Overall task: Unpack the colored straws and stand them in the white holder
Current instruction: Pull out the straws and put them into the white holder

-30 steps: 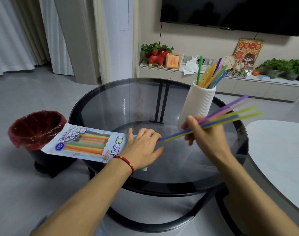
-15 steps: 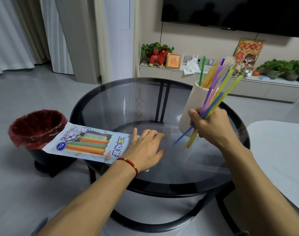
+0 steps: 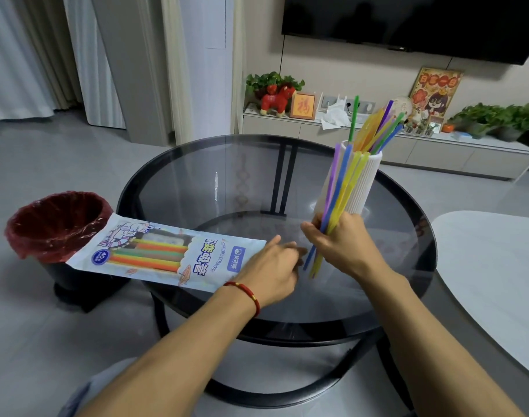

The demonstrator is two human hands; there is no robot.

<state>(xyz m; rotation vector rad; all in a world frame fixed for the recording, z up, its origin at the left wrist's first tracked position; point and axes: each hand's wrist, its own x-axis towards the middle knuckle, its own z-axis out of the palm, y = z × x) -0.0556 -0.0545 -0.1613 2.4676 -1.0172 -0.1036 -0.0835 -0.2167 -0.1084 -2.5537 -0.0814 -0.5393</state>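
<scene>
Lettering on the pack [image 3: 167, 255] comprises large blue Chinese characters, the small line "HYGIENIC STRAWS", a blue logo patch and a round blue badge reading "40". The pack lies flat at the left rim of the glass table [image 3: 197, 182], one end overhanging toward the bin [image 3: 57, 225], which carries a red liner. Orange, green and yellow straws show through the pack window. The left hand [image 3: 270, 270] rests palm down on the open end of the pack, fingers nearly straight and close together, tips on the glass; a red cord [image 3: 245, 291] circles the wrist. The right hand [image 3: 337, 239] grips a bundle [image 3: 340, 188] of purple, blue and yellow straws, fingers curled around its lower part. The bundle stands nearly upright in front of the holder [image 3: 365, 182], lower ends projecting below the fist, upper ends level with the holder rim. Whether the bundle touches the holder cannot be determined. The holder is white, ribbed, upright on the right half of the table, and contains green, orange, yellow, purple and blue straws. A framed red character [image 3: 302, 106] stands on the rear cabinet [image 3: 438, 152].
</scene>
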